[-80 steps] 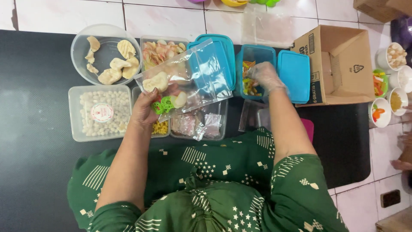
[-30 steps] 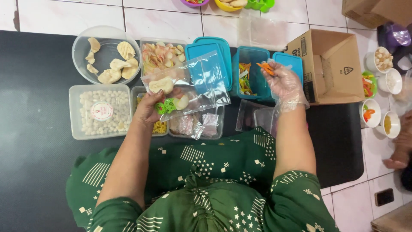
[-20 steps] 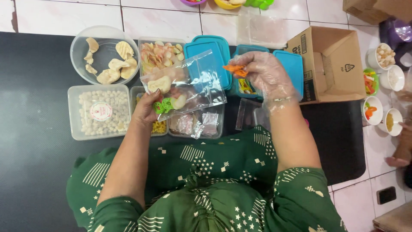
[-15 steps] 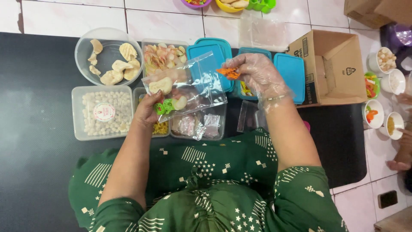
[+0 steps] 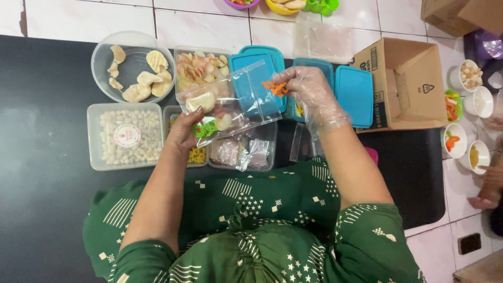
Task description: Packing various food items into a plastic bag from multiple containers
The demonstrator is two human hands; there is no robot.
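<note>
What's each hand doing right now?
Left hand: closed on clear plastic bag.
Right hand, gloved: pinching orange pieces at the bag's mouth.

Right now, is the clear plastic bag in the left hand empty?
No. The clear plastic bag holds pale crackers and a green piece.

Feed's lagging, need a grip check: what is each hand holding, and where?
Left hand grips the clear plastic bag at its lower-left end. Gloved right hand pinches orange pieces in its fingertips at the bag's mouth.
</note>
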